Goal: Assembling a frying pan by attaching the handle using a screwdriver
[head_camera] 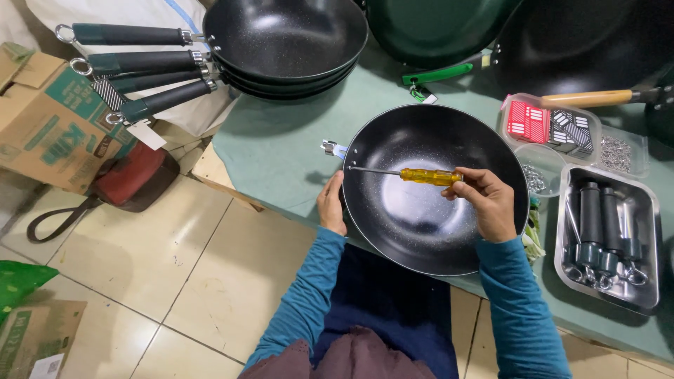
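My right hand has a closed grip on a screwdriver with a yellow handle. Its thin metal tip points left, at the rim of the black pan right in front of me. My left hand wraps around the pan's left edge, just below a small metal bracket that sticks out there. The pan sits on the green desk.

To my right is a shiny metal tray full of dark handles with ring ends. Above it are clear plastic tubs of small screws, and one tub holds flat packs, one red and one black with white stripes.

At the top left is a stack of black pans with dark handles, and a white tag hangs from one handle. On the floor to the left is a brown cardboard box with green printing.
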